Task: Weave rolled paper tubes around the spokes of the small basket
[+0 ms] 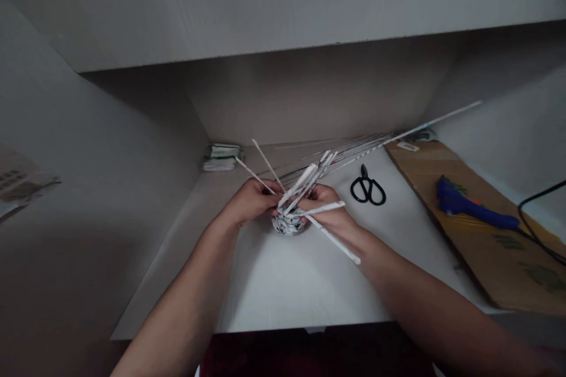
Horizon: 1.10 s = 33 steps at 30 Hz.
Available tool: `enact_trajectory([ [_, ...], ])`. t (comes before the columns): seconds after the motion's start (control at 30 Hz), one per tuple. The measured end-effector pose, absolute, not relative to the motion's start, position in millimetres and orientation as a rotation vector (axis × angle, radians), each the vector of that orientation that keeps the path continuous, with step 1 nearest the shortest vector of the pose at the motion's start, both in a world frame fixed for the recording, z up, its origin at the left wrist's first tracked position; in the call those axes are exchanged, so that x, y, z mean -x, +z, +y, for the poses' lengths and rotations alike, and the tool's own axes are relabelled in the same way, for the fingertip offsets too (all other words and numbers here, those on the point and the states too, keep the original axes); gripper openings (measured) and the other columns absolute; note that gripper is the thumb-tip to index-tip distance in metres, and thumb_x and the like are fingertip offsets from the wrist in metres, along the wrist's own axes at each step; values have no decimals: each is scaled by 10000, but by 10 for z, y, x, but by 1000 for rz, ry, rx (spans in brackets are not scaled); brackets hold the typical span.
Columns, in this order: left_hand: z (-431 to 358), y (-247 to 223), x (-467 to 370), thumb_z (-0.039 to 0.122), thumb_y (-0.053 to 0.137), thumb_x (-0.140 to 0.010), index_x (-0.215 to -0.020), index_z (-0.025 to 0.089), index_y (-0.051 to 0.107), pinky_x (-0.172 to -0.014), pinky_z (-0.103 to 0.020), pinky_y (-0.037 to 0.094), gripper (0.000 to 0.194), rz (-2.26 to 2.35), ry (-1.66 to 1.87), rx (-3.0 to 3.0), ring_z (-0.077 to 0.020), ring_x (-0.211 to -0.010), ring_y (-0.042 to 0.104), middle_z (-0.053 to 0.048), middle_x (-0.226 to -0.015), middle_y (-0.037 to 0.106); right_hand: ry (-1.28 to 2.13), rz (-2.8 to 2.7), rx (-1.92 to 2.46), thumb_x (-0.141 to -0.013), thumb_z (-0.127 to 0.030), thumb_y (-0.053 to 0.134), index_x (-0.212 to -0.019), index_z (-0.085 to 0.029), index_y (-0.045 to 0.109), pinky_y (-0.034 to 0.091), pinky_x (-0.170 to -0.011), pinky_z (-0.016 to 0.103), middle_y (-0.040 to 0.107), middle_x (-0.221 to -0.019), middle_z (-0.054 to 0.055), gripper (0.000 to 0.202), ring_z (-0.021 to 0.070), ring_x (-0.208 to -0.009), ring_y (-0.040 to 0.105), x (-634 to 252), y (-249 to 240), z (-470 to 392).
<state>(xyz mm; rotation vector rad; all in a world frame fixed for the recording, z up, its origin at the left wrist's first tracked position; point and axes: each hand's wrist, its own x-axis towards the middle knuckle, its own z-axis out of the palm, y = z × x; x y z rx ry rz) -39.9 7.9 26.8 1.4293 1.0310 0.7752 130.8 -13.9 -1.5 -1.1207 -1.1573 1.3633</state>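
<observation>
Head view: two hands grip a small woven basket point(289, 225)

The left hand point(260, 195) is curled, with thumb and fingers closed on the left side of the basket near its rim. The right hand point(331, 201) closes on the basket's right side; most of its fingertips are hidden behind upright paper sticks point(300, 184). The basket sits between both hands, over the middle of the white table point(265, 300); whether its base touches the surface, I cannot tell. The sticks fan out from the rim: two lean up and left past the left hand, a cluster stands toward the right, and two point right, crossing in front of the right hand and wrist. One long stick point(442, 119) slants far up to the right.

Behind the hands, a bundle of thin sticks point(358, 144) lies along the back of the table. To the right, near the right hand, black scissors point(368, 189) lie with their tips pointing away. Farther right, a blue glue gun point(477, 211) rests on a sheet of cardboard point(508, 274), its dark cord point(522, 207) trailing off to the right. At the back left corner lies a white and green packet point(221, 157).
</observation>
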Motion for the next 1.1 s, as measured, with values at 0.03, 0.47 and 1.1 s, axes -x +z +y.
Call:
enact_trajectory([
  [0.03, 68, 270, 392, 296, 764, -620, -852, 104, 743, -468, -197, 409, 302, 1071, 778, -1472, -85, -468, 502, -9, -575, 629, 1364, -1185, 1096, -565, -361, 798, -768, -120, 719, 393, -397, 237, 668, -626, 51, 325, 125, -456, 526, -1312, -30, -137],
  [0.47, -37, 308, 311, 306, 714, -651, -798, 143, 740, -510, -231, 428, 222, 1314, 901, -1679, -146, -525, 585, -36, -643, 691, 1322, -1253, 1077, -585, -275, 756, -657, -148, 688, 444, -470, 261, 653, -616, 36, 160, 158, -532, 569, -1309, 2, -168],
  [1.1, 45, 257, 304, 303, 726, -598, -725, 133, 630, -474, -215, 392, 233, 1247, 1025, -1497, -106, -494, 514, 13, -602, 613, 1406, -1046, 1054, -567, -225, 751, -656, -170, 619, 459, -447, 229, 636, -547, -8, 169, 127, -482, 580, -1312, 76, -186],
])
